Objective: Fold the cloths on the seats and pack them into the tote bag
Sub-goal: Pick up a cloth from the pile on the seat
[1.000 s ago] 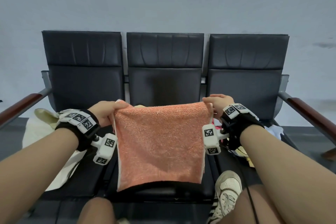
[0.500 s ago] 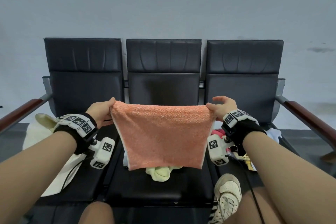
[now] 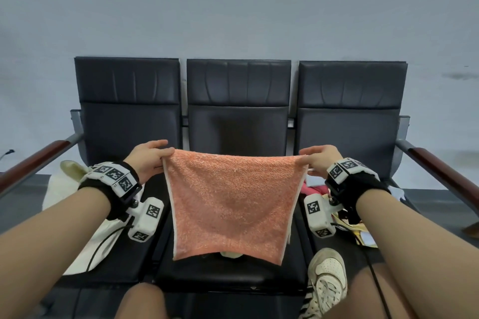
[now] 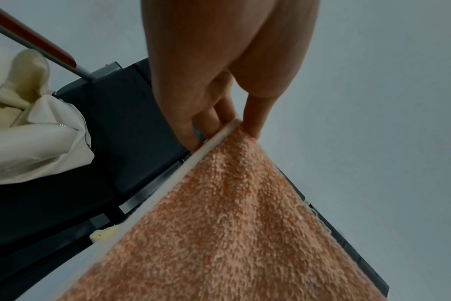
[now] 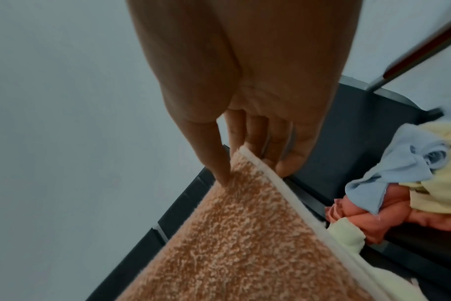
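no legible txt anywhere

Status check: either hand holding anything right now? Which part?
Both hold the orange towel: left hand pinches its top left corner, right hand its top right corner. It hangs spread over the middle seat.

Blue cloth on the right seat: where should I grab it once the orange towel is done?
Probably the blue cloth's loose flap, pinched from above. It lies crumpled on top of the pile, over the pink cloth and against the pale yellow cloth, so lifting the flap should free it alone. Both hands currently pinch the orange towel's top corners.
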A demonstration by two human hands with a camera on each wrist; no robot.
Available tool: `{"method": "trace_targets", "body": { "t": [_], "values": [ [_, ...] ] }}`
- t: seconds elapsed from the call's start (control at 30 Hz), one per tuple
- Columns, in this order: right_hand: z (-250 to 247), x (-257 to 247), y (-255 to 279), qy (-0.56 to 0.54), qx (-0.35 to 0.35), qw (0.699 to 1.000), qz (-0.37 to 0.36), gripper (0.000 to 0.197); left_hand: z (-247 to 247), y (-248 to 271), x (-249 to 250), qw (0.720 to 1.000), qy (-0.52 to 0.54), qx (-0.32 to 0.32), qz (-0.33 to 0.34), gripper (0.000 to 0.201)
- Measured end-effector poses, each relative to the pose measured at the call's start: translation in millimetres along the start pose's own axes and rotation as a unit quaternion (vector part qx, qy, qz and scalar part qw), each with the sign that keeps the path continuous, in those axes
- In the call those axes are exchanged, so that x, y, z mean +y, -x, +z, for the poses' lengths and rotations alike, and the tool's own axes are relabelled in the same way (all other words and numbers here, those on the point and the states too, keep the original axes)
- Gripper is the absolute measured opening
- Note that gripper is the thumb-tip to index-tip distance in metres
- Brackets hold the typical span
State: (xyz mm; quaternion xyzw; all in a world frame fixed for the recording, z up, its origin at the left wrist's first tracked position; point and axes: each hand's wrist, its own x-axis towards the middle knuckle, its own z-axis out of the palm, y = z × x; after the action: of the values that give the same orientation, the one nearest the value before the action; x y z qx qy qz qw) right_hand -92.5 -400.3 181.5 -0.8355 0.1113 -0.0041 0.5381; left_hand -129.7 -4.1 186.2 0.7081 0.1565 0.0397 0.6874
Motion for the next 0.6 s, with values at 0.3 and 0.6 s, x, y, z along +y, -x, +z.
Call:
{"method": "trace_targets", "body": {
  "t": [0.3,0.6],
  "values": [
    [-9,-16,36,0.239,0.042,0.969,-0.053,0.022,-12,32,9,0.989,-0.125,-0.014,0.083,0.032],
    [-34,-38,80,0.293,0.074,0.947,-0.108,0.015,-32,71,29,0.942,-0.284,-0.015,0.178,0.036]
  ]
}}
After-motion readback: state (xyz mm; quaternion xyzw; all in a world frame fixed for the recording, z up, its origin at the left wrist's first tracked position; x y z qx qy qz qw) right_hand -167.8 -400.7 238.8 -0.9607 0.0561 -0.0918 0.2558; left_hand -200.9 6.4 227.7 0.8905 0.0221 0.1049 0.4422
